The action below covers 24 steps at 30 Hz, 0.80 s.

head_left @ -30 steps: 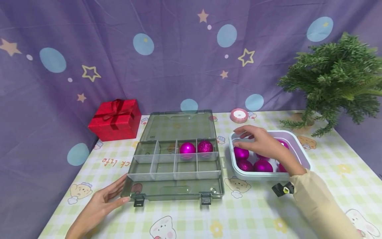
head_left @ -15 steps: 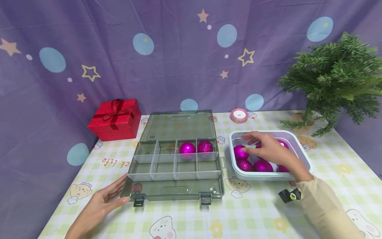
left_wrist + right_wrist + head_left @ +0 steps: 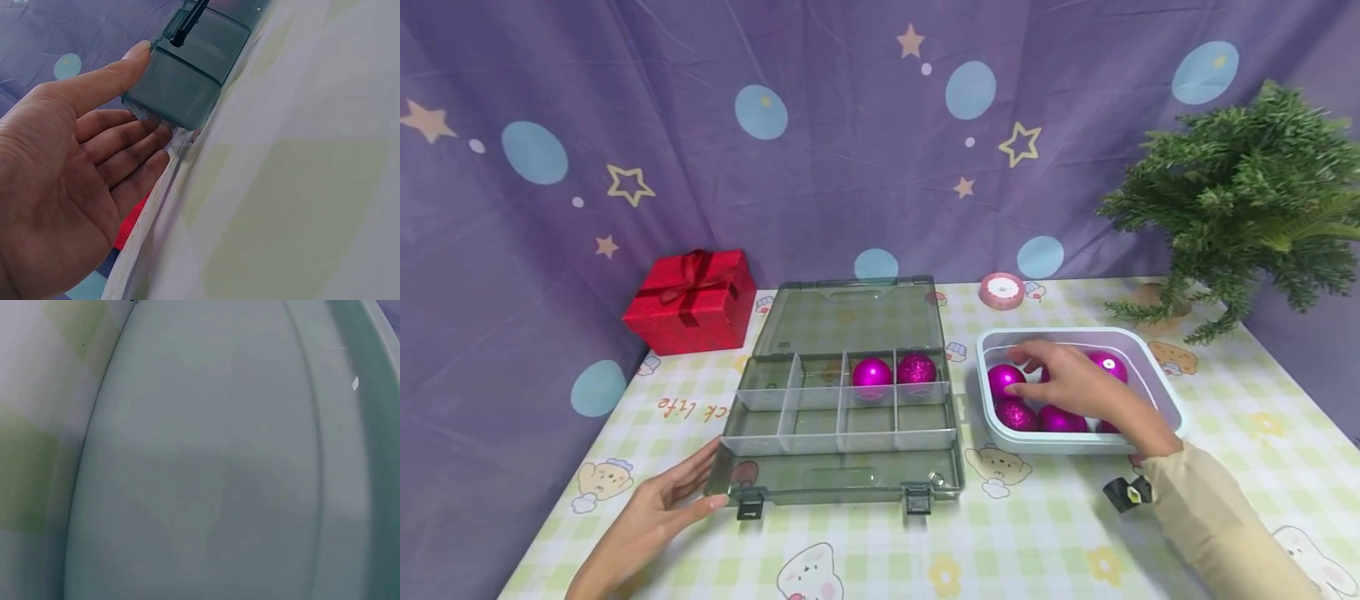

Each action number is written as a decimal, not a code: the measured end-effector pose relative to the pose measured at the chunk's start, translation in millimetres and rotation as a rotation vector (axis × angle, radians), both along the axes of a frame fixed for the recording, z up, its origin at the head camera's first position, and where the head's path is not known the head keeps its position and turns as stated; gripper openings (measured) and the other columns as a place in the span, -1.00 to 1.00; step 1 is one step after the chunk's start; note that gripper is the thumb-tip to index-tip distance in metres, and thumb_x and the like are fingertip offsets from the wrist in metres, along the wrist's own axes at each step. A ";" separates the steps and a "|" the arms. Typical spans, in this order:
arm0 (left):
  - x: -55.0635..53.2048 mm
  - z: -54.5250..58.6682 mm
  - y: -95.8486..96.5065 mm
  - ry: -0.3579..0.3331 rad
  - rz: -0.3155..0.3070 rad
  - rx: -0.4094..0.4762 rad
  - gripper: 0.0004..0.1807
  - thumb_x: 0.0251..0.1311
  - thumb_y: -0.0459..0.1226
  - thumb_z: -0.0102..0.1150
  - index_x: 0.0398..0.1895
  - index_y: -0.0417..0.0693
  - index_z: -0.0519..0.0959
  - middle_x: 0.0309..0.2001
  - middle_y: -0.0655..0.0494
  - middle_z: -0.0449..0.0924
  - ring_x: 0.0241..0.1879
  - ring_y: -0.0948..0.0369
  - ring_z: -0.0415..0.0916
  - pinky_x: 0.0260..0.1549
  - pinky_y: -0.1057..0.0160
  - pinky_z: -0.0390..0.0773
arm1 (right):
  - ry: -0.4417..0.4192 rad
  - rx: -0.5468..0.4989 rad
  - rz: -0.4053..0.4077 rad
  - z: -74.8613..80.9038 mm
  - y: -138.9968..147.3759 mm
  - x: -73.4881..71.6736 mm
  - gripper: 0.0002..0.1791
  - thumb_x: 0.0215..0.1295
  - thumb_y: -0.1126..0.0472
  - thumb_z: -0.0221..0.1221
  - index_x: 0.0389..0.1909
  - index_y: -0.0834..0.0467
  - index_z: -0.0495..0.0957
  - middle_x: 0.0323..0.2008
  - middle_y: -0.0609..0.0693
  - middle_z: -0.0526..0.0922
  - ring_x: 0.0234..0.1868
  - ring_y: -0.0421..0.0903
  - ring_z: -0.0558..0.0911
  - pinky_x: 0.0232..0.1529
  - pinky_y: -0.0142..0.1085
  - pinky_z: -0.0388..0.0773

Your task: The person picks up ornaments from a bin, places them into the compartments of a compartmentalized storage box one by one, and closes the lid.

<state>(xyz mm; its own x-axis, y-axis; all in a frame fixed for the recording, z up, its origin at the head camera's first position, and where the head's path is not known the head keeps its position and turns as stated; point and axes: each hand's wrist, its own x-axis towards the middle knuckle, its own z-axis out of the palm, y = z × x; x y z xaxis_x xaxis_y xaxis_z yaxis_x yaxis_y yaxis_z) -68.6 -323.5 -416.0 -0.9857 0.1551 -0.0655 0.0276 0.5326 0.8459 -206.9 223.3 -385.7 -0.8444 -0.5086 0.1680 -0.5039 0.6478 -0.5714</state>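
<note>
My left hand touches the front left corner of a grey see-through divided box, its thumb at the front and its fingers along the side. The left wrist view shows that hand's palm beside the box corner. Two magenta baubles, one shiny and one glittery, sit in back compartments. My right hand reaches into a pale blue tub, thumb and fingers apart at a magenta bauble. Several baubles lie there, some partly hidden. The right wrist view shows only the tub's wall close up.
The box's lid lies back behind it. A red gift box stands back left, a pink ribbon roll at the back. An artificial fir tree leans in at the right. A small black object appears near my right sleeve.
My right hand has moved from the tub's left rim to the right and lower among the baubles. The left hand and the divided box stay in place.
</note>
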 end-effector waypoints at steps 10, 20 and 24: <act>1.0 1.1 1.6 0.006 0.004 -0.002 -0.19 0.37 -0.17 0.36 0.59 -0.19 0.23 0.51 -0.14 0.24 0.41 0.07 0.22 0.11 0.57 0.44 | 0.035 0.090 0.051 1.3 -6.2 -2.1 -0.49 0.23 0.19 0.47 0.12 0.37 0.61 -0.06 0.16 0.73 -0.12 0.06 0.72 -0.04 0.05 0.70; 2.3 -0.3 2.0 -0.004 0.004 0.000 -0.17 0.38 -0.14 0.36 0.59 -0.22 0.22 0.51 -0.13 0.23 0.29 0.55 0.25 0.12 0.58 0.42 | 0.062 0.143 0.041 -1.5 -9.2 -5.9 -0.48 0.22 0.17 0.47 0.13 0.35 0.63 -0.05 0.12 0.73 -0.03 0.09 0.70 0.06 0.11 0.64; 3.0 0.5 2.6 -0.011 0.007 -0.008 -0.16 0.38 -0.12 0.36 0.59 -0.21 0.22 0.51 -0.13 0.24 0.25 0.61 0.23 0.12 0.57 0.43 | 0.065 0.137 0.039 -1.7 -9.1 -5.7 -0.48 0.23 0.17 0.46 0.14 0.34 0.63 -0.02 0.13 0.73 0.01 0.12 0.69 0.09 0.13 0.63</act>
<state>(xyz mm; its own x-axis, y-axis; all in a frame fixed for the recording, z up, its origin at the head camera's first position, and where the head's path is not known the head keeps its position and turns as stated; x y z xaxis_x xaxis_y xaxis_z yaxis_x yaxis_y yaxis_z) -65.6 -320.9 -415.4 -0.9860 0.1476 -0.0780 0.0142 0.5393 0.8420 -212.6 214.2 -387.4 -0.8130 -0.5630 0.1481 -0.5633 0.6966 -0.4443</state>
